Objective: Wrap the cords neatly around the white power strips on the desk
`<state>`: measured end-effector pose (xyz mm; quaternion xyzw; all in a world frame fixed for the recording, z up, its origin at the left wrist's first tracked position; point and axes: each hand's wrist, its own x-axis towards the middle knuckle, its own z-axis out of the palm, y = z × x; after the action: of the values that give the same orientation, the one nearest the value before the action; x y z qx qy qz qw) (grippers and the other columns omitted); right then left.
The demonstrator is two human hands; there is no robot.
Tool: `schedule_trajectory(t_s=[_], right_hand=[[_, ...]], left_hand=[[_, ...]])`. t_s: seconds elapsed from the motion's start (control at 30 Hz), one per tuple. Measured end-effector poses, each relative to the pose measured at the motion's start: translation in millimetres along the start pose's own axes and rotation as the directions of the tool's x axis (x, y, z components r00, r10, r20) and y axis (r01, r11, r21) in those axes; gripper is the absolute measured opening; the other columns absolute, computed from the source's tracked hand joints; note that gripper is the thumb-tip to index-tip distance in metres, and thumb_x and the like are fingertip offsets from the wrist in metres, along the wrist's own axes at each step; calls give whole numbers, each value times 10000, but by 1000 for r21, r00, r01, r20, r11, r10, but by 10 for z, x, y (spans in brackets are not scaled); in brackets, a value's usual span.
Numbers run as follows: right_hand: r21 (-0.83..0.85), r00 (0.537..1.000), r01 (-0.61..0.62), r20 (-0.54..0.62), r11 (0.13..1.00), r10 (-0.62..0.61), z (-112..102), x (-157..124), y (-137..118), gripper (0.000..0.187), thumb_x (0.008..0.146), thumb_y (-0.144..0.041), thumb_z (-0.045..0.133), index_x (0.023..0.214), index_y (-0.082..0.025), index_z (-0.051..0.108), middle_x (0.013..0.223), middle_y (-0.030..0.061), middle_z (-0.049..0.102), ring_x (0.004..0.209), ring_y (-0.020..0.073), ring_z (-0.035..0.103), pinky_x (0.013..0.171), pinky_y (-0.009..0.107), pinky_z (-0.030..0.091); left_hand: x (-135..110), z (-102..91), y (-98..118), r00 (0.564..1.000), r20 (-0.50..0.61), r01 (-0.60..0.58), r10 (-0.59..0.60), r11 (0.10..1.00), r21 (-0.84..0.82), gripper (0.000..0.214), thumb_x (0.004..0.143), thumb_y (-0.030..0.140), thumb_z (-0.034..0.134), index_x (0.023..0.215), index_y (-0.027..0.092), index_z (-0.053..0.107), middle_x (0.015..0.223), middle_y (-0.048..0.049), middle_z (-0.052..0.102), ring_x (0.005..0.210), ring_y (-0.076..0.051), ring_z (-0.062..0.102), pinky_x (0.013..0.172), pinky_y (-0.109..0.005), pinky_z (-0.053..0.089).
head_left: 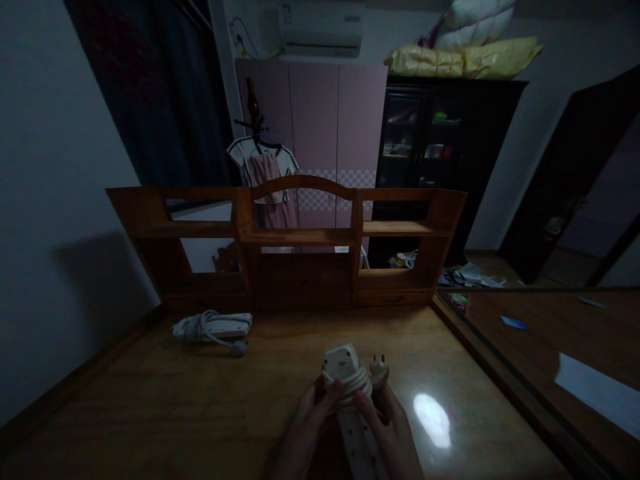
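Both of my hands grip a white power strip [356,433] over the wooden desk [200,400], near its front. Its pale cord [356,381] is wound several times around the strip's body. My left hand [313,417] closes on the strip's left side, thumb pressed on the wound cord. From the other side, my right hand [390,427] closes around strip and cord, thumb on the coil. The cord's plug [379,369] sticks up beside my right fingers, prongs pointing away from me. The strip's near end runs out of view at the bottom.
A second power strip [225,325], its grey cord wrapped around it, lies at the desk's back left. Behind it stands a wooden shelf unit [300,237]. A raised edge [480,347] borders the desk's right; beyond it lie a white sheet [597,390] and a blue card [513,323].
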<state>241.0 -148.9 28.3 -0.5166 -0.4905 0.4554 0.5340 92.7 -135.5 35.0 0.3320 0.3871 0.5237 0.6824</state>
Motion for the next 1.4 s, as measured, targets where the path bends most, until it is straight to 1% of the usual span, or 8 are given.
schedule_trajectory(t_s=[0.17,0.37,0.47,0.53,0.67,0.97,1.13,1.4], right_hand=[[-54,1000,-25,18,998,26,11,-15,-59,454,783,-485,624,1083,-144,622,1042,104,689,1002,288,625,852,343,486],[-78,998,-56,33,995,58,-72,-58,-111,450,787,-494,614,1050,-130,630,1019,115,698,970,288,641,831,351,492],[-51,999,-43,24,998,44,-119,-83,-120,454,769,-482,639,1063,-136,634,1050,116,694,996,291,634,841,348,492],[-36,999,-45,10,998,45,-151,-95,-111,462,754,-485,655,1059,-138,639,1057,116,694,997,294,635,834,346,496],[-14,997,-73,15,997,73,-203,-109,-78,484,736,-517,660,1034,-136,644,1027,116,702,979,302,639,828,356,497],[0,997,-55,55,998,55,-225,-158,-13,470,772,-518,622,1054,-142,631,1054,111,692,1043,299,611,902,373,464],[37,997,-77,-2,996,78,-279,-149,-10,574,669,-539,700,1078,-141,638,1113,120,676,1124,321,570,959,403,436],[58,988,-98,-114,994,104,-218,-221,-274,533,605,-595,699,902,-153,694,874,109,729,960,331,648,859,423,494]], left_hand=[[-50,63,29,999,-33,-14,14,1000,-6,524,672,501,730,1025,116,687,1072,-159,692,977,-316,653,881,-400,489],[-90,133,8,999,-51,18,-16,999,44,589,645,538,735,1031,96,683,994,-155,713,924,-308,668,817,-373,514],[-126,139,-19,1000,-27,14,-12,998,69,588,679,543,705,1068,105,667,1039,-152,704,970,-318,652,805,-370,520],[-149,128,-49,1000,22,-17,15,996,86,543,725,509,681,1101,119,652,1117,-146,679,1048,-313,622,872,-375,498],[-177,102,-95,994,86,-79,67,986,145,589,653,409,779,1146,126,625,1221,-160,626,1126,-321,577,962,-396,449],[-200,101,-127,991,109,-98,75,969,227,546,659,407,770,1097,110,636,1171,-153,656,1060,-317,614,917,-386,478],[-229,226,-176,992,64,-127,113,944,305,533,659,424,762,1073,116,629,1106,-148,686,1001,-305,640,856,-356,507],[-242,331,-189,977,78,-213,198,915,342,495,648,360,776,1066,132,640,1077,-138,697,977,-300,654,831,-334,519]])
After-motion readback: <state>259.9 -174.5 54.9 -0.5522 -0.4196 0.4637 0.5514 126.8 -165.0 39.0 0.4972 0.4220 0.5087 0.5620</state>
